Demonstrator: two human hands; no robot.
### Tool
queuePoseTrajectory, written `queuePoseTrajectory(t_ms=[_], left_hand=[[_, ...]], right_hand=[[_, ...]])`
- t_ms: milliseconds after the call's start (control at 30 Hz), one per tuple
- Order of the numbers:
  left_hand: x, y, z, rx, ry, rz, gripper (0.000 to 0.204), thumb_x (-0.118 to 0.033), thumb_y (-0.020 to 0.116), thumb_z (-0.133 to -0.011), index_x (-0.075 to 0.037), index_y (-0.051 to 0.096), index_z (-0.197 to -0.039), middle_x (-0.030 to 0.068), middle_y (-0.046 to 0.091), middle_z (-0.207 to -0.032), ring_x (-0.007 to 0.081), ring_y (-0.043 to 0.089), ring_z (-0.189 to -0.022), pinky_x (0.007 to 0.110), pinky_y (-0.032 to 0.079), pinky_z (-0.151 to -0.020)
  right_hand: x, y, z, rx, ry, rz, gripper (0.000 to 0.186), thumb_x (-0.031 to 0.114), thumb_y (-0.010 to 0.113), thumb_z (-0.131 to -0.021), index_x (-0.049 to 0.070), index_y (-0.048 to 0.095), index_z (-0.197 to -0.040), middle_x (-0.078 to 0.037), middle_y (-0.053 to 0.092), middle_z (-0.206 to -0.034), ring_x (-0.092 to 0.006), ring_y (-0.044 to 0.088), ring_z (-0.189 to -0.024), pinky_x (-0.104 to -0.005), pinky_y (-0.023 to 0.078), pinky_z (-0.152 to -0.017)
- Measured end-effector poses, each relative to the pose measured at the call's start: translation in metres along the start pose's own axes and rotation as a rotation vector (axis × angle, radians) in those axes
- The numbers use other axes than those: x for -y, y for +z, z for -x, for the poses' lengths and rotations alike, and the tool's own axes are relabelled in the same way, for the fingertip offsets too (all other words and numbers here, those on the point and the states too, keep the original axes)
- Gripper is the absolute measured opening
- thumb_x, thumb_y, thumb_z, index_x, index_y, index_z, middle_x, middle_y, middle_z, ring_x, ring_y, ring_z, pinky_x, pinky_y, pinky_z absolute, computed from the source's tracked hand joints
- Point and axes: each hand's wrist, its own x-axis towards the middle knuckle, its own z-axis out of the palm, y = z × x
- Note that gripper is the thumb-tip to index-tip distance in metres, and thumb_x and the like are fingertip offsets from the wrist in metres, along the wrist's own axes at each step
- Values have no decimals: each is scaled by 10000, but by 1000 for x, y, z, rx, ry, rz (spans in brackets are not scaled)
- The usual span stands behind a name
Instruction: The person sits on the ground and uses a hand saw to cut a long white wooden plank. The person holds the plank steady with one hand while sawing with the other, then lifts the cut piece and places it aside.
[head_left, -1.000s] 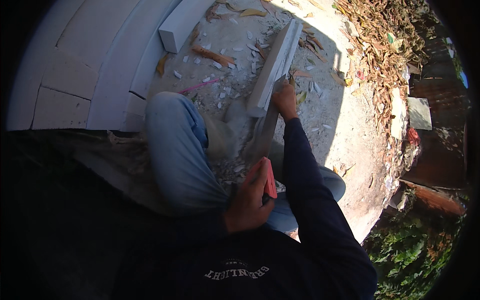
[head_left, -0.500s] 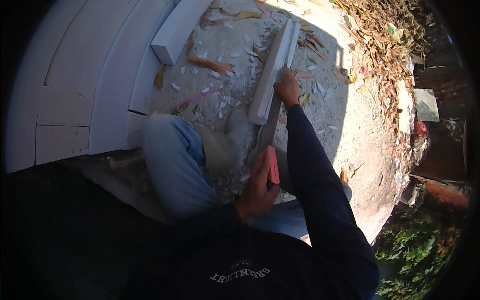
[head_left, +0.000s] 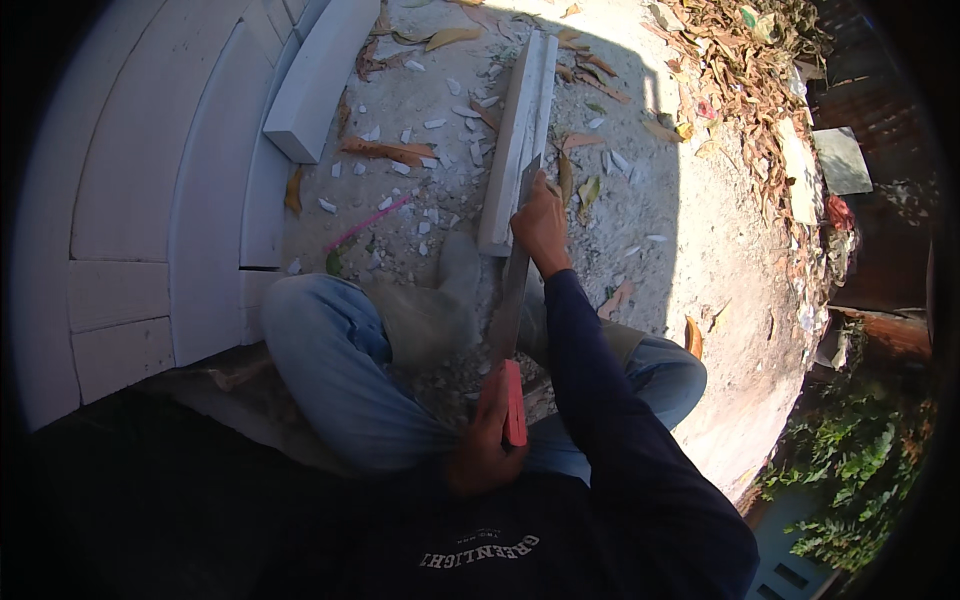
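A hand saw (head_left: 510, 305) with a red handle lies lengthwise between my two hands. My left hand (head_left: 487, 455), low near my lap, is wrapped around the handle. Farther forward, my right hand (head_left: 541, 232) grips the blade close to its tip, which shows just past the fingers. The blade's front part rests along a long white block (head_left: 508, 170) with a groove or step running down its length. That block lies on the ground and points away from me, its near end by my feet. Where the blade meets the block is partly hidden by my right hand.
White stacked blocks (head_left: 125, 220) form a wall at the left, with another white block (head_left: 320, 85) beside it. White chips, dry leaves (head_left: 390, 150) and a pink strip (head_left: 367, 222) litter the ground. My bent knees (head_left: 330, 370) flank the saw. Leaves pile up at the right.
Both hands and the saw have come back toward my body, the handle now nearer my lap. My right hand has slid nearer the block's close end. The view has shifted slightly.
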Motion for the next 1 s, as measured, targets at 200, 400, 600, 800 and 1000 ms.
queuePoseTrajectory(t_ms=[200, 400, 600, 800, 1000], left_hand=[[11, 25, -84, -58, 120, 105, 864, 25, 615, -860, 69, 148, -1585, 353, 273, -1581, 494, 254, -1499, 486, 277, -1207], [27, 29, -130, -88, 216, 68, 870, 25, 592, -868, 73, 108, -1590, 365, 262, -1581, 494, 248, -1502, 477, 264, -1206], [36, 25, -139, -52, 107, 151, 865, 17, 583, -883, 56, 98, -1598, 361, 248, -1593, 482, 252, -1505, 460, 273, -1206], [27, 22, -89, -28, 32, 83, 861, 14, 578, -879, 44, 111, -1602, 353, 235, -1604, 469, 249, -1512, 454, 269, -1213], [31, 18, -72, 8, 17, 114, 862, 18, 585, -865, 47, 132, -1599, 348, 237, -1606, 470, 261, -1508, 452, 289, -1205]], right_hand=[[-25, -20, -87, -65, -55, -1, 735, 36, 575, -748, -124, 417, -1448, -327, 694, -973, -492, 673, -946, -540, 511, -886], [-30, -5, -124, -23, -30, -33, 684, 50, 559, -765, -79, 458, -1430, -349, 674, -1082, -494, 657, -1030, -538, 503, -936], [-33, 6, -130, 9, 34, 5, 667, 65, 580, -792, -45, 457, -1439, -319, 690, -1069, -491, 663, -1020, -531, 509, -939], [-31, 14, -77, 12, 26, 33, 729, 62, 570, -781, -33, 438, -1492, -316, 682, -1099, -506, 650, -1035, -542, 511, -904], [-25, 3, -65, 0, 29, -34, 752, 13, 558, -760, -68, 417, -1494, -322, 689, -973, -491, 674, -920, -535, 523, -842]])
